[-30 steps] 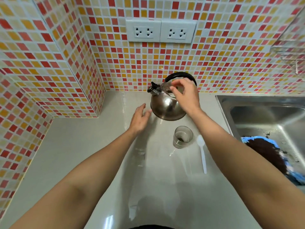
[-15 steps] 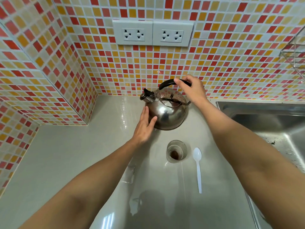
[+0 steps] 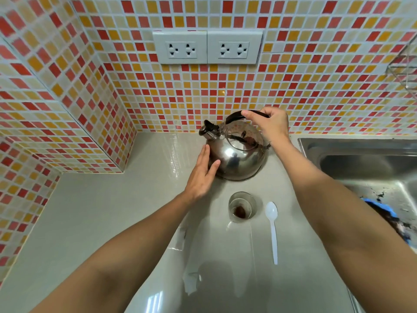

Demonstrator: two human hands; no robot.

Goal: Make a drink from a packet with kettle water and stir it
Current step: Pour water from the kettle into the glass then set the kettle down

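Kettle (image 3: 237, 154) sits on the counter (image 3: 101, 211) by the tiled wall. Your right hand (image 3: 269, 126) has its fingers curled closed around the black handle (image 3: 234, 116); your left hand (image 3: 200, 177) lies flat and open, fingers spread against the steel side, gripping nothing. Lift straight up by the handle, then tip the spout (image 3: 208, 129) slowly. The glass (image 3: 241, 206) with dark powder stands just below your left fingers, the white spoon (image 3: 272, 224) beside it; keep the sink (image 3: 361, 159) edge clear of your right elbow.

Single head view, close, looking steeply down at counter (image 3: 94, 213), facing tiled wall (image 3: 203, 98).
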